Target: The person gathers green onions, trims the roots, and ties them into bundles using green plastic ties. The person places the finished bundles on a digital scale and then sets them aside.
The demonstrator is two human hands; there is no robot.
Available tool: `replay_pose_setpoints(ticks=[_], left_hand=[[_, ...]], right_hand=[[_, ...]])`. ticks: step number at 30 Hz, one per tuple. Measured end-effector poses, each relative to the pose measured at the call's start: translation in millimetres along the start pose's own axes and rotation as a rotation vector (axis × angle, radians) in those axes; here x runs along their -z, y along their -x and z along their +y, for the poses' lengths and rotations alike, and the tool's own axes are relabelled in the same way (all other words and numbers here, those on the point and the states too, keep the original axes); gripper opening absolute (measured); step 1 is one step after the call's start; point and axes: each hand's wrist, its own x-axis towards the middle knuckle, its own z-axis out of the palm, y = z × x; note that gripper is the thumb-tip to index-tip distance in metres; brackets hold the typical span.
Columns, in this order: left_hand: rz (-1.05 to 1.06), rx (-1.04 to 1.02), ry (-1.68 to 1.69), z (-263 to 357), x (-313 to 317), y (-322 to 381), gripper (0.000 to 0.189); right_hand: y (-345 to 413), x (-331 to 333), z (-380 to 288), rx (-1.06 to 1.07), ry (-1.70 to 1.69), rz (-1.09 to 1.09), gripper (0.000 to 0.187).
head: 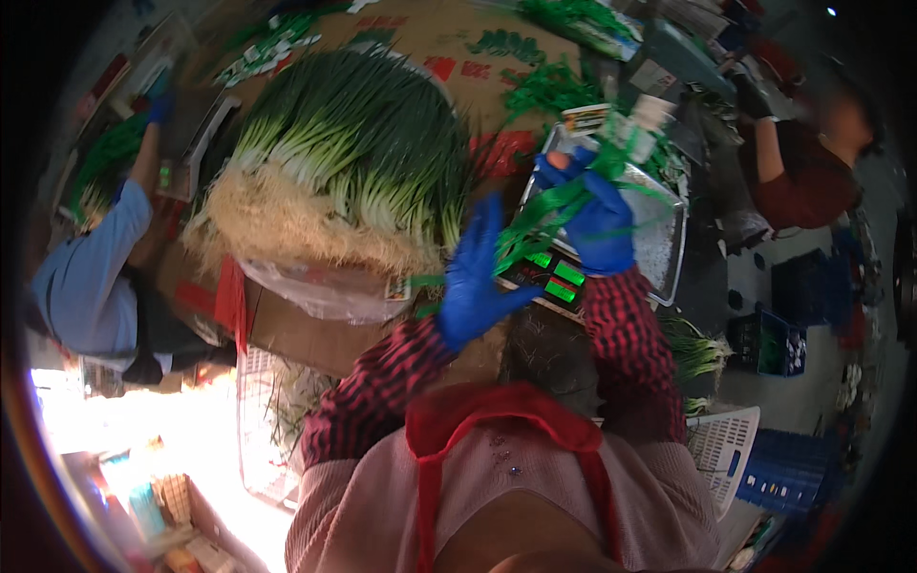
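My left hand [476, 279], in a blue glove, is spread with nothing between its fingers, beside the roots of a large heap of green onions [358, 150]. My right hand [598, 215], also gloved in blue, grips green plastic tape [548, 208] over a metal tray [663, 247]; a fingertip shows bare through the glove material there. The tape's loose ends hang toward my left hand. Under the tape, a digital scale's display [559, 276] glows green. Clear plastic sheeting [329, 290] lies below the onion roots.
More green tape [555, 89] lies on the cardboard-covered table [401, 29]. A co-worker in a blue shirt [93, 265] works at the left, and another in a dark red top [795, 168] at the right. White plastic baskets [723, 451] and blue crates [781, 344] stand around.
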Motion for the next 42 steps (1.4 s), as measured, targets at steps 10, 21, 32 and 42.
replay_pose_setpoints(ticks=[10, 21, 32, 42], left_hand=[[-0.955, 0.429, 0.436, 30, -22, 34, 0.039], [-0.36, -0.247, -0.546, 12, 46, -155, 0.05], [-0.084, -0.054, 0.757, -27, -8, -341, 0.032], [0.069, 0.83, 0.251, -45, 40, 14, 0.039]], right_hand=[[56, 2, -158, 0.316, -0.197, -0.156, 0.026], [11, 137, -194, 0.218, 0.469, 0.439, 0.022], [-71, 323, -195, -0.424, 0.405, 0.769, 0.02], [11, 72, -40, -0.513, 0.659, -0.041, 0.018]])
